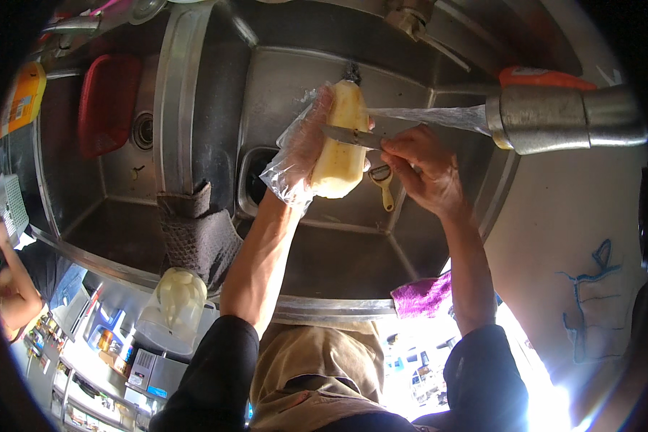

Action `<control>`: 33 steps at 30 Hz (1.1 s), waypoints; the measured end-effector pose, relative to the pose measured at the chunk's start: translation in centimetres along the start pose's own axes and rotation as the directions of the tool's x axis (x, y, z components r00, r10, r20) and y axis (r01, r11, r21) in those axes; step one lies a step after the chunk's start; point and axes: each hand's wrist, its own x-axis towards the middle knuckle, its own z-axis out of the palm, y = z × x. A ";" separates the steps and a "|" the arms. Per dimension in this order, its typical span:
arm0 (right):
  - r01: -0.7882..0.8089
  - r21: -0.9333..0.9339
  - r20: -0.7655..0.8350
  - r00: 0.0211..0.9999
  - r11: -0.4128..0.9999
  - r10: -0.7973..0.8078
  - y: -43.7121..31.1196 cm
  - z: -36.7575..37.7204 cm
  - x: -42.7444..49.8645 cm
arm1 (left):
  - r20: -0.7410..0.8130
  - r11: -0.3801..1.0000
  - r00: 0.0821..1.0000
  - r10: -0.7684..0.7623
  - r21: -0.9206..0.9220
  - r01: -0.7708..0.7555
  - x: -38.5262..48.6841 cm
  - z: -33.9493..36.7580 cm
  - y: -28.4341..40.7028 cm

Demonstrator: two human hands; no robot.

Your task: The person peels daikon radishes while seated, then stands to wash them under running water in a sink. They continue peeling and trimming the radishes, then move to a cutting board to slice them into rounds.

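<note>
My left hand [305,140], in a clear plastic glove, holds a thick peeled pale-yellow root vegetable [339,167] over the right sink basin [286,70]. A small knife [351,136] is gripped in my bare right hand [424,167]. Its blade lies across the vegetable, its tip near my left hand. From the metal faucet spout [545,120] at the right, a stream of water [437,115] runs towards the vegetable. Down in the basin, beside my right fingers, rests a yellow-handled peeler [383,189]. A dark scrubber-like clump [351,73] shows beyond the vegetable's far end.
Left of the divider [175,97], a red plastic basket [108,105] stands in another basin. A dark cloth [200,232] drapes over the divider's near end, by a clear container [178,308] of pale pieces. A purple cloth [424,297] hangs on the front edge. Another person [19,281] is at far left.
</note>
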 end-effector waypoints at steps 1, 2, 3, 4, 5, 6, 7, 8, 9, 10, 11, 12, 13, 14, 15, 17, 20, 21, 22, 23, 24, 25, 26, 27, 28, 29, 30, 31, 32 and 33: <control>0.023 0.011 0.022 0.999 1.000 -0.023 -0.1 -0.1 -0.1 | -0.003 1.000 1.000 -0.019 -0.007 0.019 0.0 0.2 0.1; 0.046 0.022 0.044 0.998 0.999 -0.047 -0.4 -0.4 -0.1 | -0.027 1.000 1.000 -0.002 0.020 0.002 0.0 0.4 0.1; 0.069 0.040 0.066 0.995 0.997 -0.071 -1.0 -0.4 -0.2 | -0.056 0.999 0.998 0.018 0.048 -0.016 -0.1 0.7 0.0; 0.074 0.069 0.053 0.996 0.995 -0.078 -1.8 0.2 -0.2 | -0.084 0.997 0.996 0.039 0.076 -0.032 -0.3 0.8 0.0; 0.050 0.053 0.025 0.998 0.997 -0.052 -1.4 0.5 -0.2 | -0.093 0.996 0.995 0.029 0.082 -0.022 -0.4 0.6 0.2; 0.025 0.024 -0.005 1.000 0.999 -0.025 -0.8 0.4 -0.2 | -0.089 0.996 0.996 0.015 0.084 -0.007 -0.2 0.7 0.2; 0.000 -0.005 -0.035 0.999 1.000 0.000 -0.1 0.3 -0.3 | -0.086 0.996 0.996 -0.001 0.087 0.008 0.0 0.9 0.2; 0.007 -0.069 -0.072 0.997 0.998 -0.012 0.5 0.2 -0.8 | -0.076 0.998 0.997 -0.008 0.066 0.013 0.1 1.1 -0.2; 0.035 -0.070 -0.052 0.998 0.997 -0.038 0.2 0.3 -0.6 | -0.082 0.999 0.997 -0.004 0.050 0.008 -0.2 1.0 -0.3; 0.062 -0.071 -0.032 0.997 0.996 -0.065 -0.4 0.1 -0.2 | -0.087 0.999 0.996 -0.001 0.034 0.003 -0.5 0.9 -0.4; 0.090 -0.072 -0.011 0.996 0.993 -0.091 -0.8 0.1 0.1 | -0.069 1.000 0.998 0.009 0.015 -0.008 -0.5 0.7 -0.4; 0.096 -0.060 0.007 0.995 0.994 -0.096 -0.9 0.0 0.4 | -0.044 1.000 0.999 0.014 -0.007 -0.015 -0.4 0.6 -0.6; 0.087 -0.093 0.007 0.996 0.992 -0.087 -0.8 0.0 0.3 | -0.019 0.999 1.000 0.020 -0.029 -0.021 -0.4 0.4 -0.7; 0.078 -0.125 0.006 0.997 0.989 -0.078 -0.6 0.0 0.1 | 0.006 0.998 1.000 0.003 -0.068 -0.003 -0.6 0.2 -0.8; 0.070 -0.166 0.003 0.998 0.984 -0.070 -0.2 -0.2 0.0 | 0.040 0.994 0.999 -0.015 -0.105 0.019 -0.5 0.1 -0.7; -0.019 -0.247 -0.125 0.992 0.969 -0.012 1.7 -1.3 -0.6 | 0.049 0.992 0.998 -0.033 -0.123 0.039 -0.5 0.3 -0.9; -0.450 0.209 -0.172 0.857 0.868 0.486 1.7 -1.7 -1.1 | -0.013 0.996 1.000 -0.018 -0.082 0.017 -0.8 0.6 -0.7; -0.591 0.428 -0.074 0.731 0.684 0.678 1.3 -1.7 -1.4 | -0.028 0.997 1.000 -0.007 -0.081 0.005 -0.6 0.7 -0.7; -0.608 0.576 0.005 0.671 0.547 0.741 0.6 -1.5 -1.6 | -0.042 0.997 0.999 0.004 -0.079 -0.007 -0.4 0.8 -0.7; -0.604 0.698 0.095 0.611 0.385 0.785 -0.3 -1.0 -1.8 | -0.115 0.993 0.988 0.102 -0.048 -0.108 0.0 0.7 -0.9; -0.582 0.788 0.203 0.555 0.202 0.807 -1.3 -0.2 -2.0 | -0.190 0.978 0.961 0.203 -0.009 -0.209 0.5 0.2 -1.1; -0.537 0.843 0.297 0.500 0.022 0.813 -2.2 0.0 -2.2 | -0.244 0.956 0.925 0.290 0.029 -0.292 1.1 0.4 -1.3; -0.511 0.856 0.242 0.533 0.081 0.811 -2.9 0.6 -2.7 | -0.219 0.960 0.937 0.273 0.124 -0.250 0.8 0.2 -0.9; -0.482 0.867 0.202 0.573 0.128 0.794 -3.5 2.1 -3.1 | -0.232 0.959 0.931 0.282 0.031 -0.282 0.8 -0.4 -0.5; -0.449 0.875 0.152 0.612 0.182 0.776 -4.1 3.0 -3.2 | -0.237 0.949 0.928 0.286 -0.065 -0.309 1.2 -1.0 -0.3; -0.433 0.876 0.127 0.635 0.214 0.762 -4.8 3.5 -3.1 | -0.243 0.930 0.926 0.290 -0.159 -0.333 1.4 -1.6 0.0; -0.429 0.842 0.040 0.654 0.327 0.755 -5.1 4.4 -3.3 | -0.243 0.932 0.941 0.237 -0.217 -0.291 1.5 -1.6 0.0; -0.419 0.794 -0.054 0.674 0.441 0.737 -5.2 5.0 -3.4 | -0.308 0.922 0.918 0.251 -0.213 -0.323 1.8 -1.2 -0.4; -0.395 0.788 -0.102 0.673 0.472 0.733 -5.2 5.1 -3.3 | -0.373 0.912 0.890 0.263 -0.205 -0.356 2.2 -0.8 -0.9; -0.405 0.757 -0.127 0.679 0.513 0.723 -5.2 5.1 -2.8 | -0.439 0.899 0.852 0.286 -0.185 -0.398 2.0 -0.4 -1.0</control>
